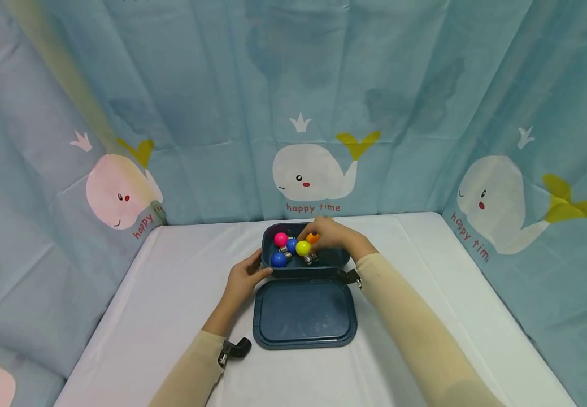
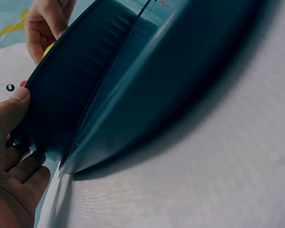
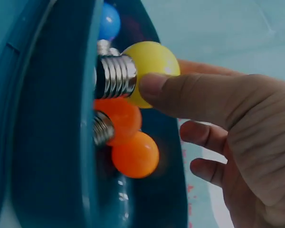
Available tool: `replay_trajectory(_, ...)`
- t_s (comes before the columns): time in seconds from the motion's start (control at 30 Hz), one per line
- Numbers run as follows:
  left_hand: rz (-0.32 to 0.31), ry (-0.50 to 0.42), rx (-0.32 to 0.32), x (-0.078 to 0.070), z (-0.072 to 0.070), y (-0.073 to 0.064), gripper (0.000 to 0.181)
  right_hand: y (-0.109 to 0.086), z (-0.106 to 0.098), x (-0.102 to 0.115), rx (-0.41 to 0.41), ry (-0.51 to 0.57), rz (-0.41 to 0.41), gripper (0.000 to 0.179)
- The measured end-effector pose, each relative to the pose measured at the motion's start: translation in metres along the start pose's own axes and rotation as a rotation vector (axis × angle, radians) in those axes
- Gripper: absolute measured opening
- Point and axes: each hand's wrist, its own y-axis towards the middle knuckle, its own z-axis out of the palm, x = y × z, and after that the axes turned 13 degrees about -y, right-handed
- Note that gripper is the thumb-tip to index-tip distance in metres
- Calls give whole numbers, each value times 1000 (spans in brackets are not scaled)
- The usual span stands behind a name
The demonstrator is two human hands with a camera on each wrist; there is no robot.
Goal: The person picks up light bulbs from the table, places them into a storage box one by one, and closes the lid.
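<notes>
A dark blue plastic box [image 1: 333,260] holds several round coloured light bulbs with silver screw bases. My right hand [image 1: 331,233] reaches over it and pinches a yellow bulb [image 3: 156,59] by its globe between thumb and fingers, its base pointing toward the near wall. My left hand [image 1: 242,277] grips the box's left end, thumb [image 2: 20,97] at the rim and fingers against the outside. Inside, a pink bulb [image 1: 281,239] and two blue bulbs, one at the near left [image 1: 278,259], lie left of the yellow one. Orange bulbs [image 3: 135,155] sit below it in the right wrist view.
A dark blue rectangular lid [image 1: 305,312] lies flat on the white-covered table [image 1: 181,294], right in front of the box. Light blue curtains [image 1: 212,113] printed with whales stand behind and on both sides. Each wrist carries a small black camera [image 1: 236,348].
</notes>
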Motion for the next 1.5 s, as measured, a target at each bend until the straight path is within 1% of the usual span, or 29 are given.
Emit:
replay_trajectory(0.17, 21, 2, -16, 4, 0, 0, 73, 4, 10, 4, 35, -1, -11, 38)
replay_trajectory(0.33, 49, 6, -9, 5, -1, 1, 73, 6, 16, 6, 45, -18, 14, 38)
replay_trajectory(0.43, 41, 12, -8, 7, -1, 2, 73, 7, 19, 7, 54, -29, 14, 37)
replay_trajectory(0.57, 19, -6, -4, 7, -1, 3, 74, 8, 24, 9, 57, -54, 1, 36)
replay_trajectory(0.7, 28, -2, -6, 7, -1, 3, 75, 9, 27, 11, 47, -84, -7, 35)
replay_trajectory(0.73, 28, 2, 1, 2, -1, 1, 74, 10, 27, 12, 46, -90, -10, 35)
replay_trajectory(0.77, 25, 5, 4, 1, -1, 1, 74, 10, 27, 12, 45, -92, -12, 36)
replay_trajectory(0.93, 31, -6, 19, -1, -2, 2, 73, 11, 27, 12, 36, -113, -18, 36)
replay_trajectory(0.97, 36, -10, 11, 4, -2, 3, 73, 11, 27, 12, 32, -110, -17, 37)
replay_trajectory(1.03, 47, -12, 1, 5, -3, 3, 74, 11, 28, 12, 22, -103, -21, 37)
replay_trajectory(1.17, 57, 1, -10, 5, -3, 2, 73, 10, 31, 12, 7, -75, -20, 38)
replay_trajectory(1.27, 55, 8, -11, 4, -2, 1, 73, 9, 33, 13, -18, -59, 1, 38)
replay_trajectory(1.43, 47, -1, -9, 1, -1, -1, 72, 2, 32, 17, -116, -51, 65, 34)
replay_trajectory(1.5, 42, -2, -8, 0, 0, -1, 72, -3, 30, 19, -161, -48, 78, 33)
